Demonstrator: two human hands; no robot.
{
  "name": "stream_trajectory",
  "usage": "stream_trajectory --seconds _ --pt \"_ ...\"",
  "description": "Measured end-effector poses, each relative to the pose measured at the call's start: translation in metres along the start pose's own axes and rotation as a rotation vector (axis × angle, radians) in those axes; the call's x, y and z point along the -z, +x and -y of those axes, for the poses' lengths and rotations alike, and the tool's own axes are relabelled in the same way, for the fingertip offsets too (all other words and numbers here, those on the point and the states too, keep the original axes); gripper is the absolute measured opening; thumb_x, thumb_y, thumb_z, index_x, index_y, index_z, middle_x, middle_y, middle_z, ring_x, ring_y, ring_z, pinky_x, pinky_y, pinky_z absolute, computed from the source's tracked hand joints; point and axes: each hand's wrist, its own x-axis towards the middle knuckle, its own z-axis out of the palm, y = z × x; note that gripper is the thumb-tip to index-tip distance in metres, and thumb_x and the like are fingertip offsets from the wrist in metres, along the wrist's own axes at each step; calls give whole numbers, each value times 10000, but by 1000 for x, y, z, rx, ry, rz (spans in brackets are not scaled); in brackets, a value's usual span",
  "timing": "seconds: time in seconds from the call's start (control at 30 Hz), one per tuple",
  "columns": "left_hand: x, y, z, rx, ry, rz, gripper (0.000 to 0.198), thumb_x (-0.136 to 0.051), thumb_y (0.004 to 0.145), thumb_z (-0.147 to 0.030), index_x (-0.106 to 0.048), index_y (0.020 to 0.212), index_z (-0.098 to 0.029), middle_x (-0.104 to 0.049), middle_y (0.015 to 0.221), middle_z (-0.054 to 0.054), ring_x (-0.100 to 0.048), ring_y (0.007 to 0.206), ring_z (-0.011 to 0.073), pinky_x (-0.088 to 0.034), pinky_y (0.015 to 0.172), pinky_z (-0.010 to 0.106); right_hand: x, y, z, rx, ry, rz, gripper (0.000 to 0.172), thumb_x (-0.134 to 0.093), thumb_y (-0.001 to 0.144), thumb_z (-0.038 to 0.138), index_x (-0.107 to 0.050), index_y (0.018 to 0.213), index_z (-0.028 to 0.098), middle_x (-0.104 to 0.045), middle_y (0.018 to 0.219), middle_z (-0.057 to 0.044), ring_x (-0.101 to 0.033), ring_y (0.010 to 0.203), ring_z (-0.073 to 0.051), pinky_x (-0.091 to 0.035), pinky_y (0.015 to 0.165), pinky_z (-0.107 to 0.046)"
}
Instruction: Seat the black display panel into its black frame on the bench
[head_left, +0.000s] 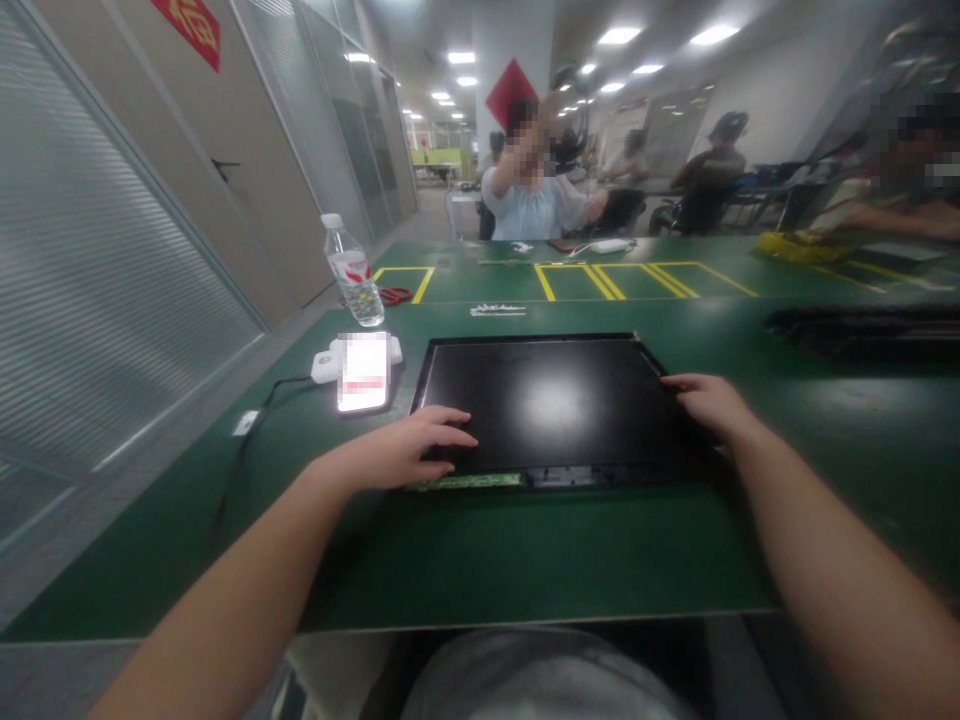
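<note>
A black flat display panel (551, 400) lies on the green table mat (525, 550) in front of me, its near edge showing a green circuit strip (469, 482). My left hand (416, 447) rests on the panel's near left corner, fingers stretched flat over the surface. My right hand (709, 403) lies on the panel's right edge, fingers extended and curved down over the side. Neither hand lifts the panel.
A lit phone (364, 372) on a white charger sits left of the panel, its cable running off the table edge. A water bottle (352, 272) and red scissors (394, 295) stand farther back. Another dark panel (862, 330) lies at right. People sit across the table.
</note>
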Motion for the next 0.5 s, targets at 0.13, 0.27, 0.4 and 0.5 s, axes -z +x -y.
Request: stream_trajectory --seconds 0.13,0.27,0.4,0.5 --pt "-1 0 0 -14 -5 -13 431 -677 952 -291 -729 1379 -303 -521 1635 112 -513 1476 338 -406 1232 511 -1 2 -2 -1 3 0 525 -600 726 43 -824 1185 163 -807 1105 -129 -741 880 -242 -580 821 -335" --pt "-1 1 -1 -7 -9 -16 431 -677 947 -279 -732 1374 -294 -527 1628 122 -515 1478 338 -404 1234 505 -1 3 -5 -14 37 6 531 -617 721 52 -819 1199 167 -805 1101 -131 -737 839 -236 -580 759 -319" --pt "0 1 0 6 -10 -29 450 -695 930 -301 -723 1378 -285 -555 1604 118 -533 1462 321 -417 1224 484 -2 4 -6 -20 41 3 509 -615 732 55 -822 1182 174 -803 1094 -115 -737 883 -236 -572 761 -307" --pt "1 1 3 9 -29 -94 474 -717 918 -411 -711 1373 -280 -608 1548 115 -589 1401 316 -458 1188 481 -1 4 -6 -35 43 2 516 -619 731 55 -822 1188 183 -803 1076 -110 -738 864 -235 -572 754 -311"
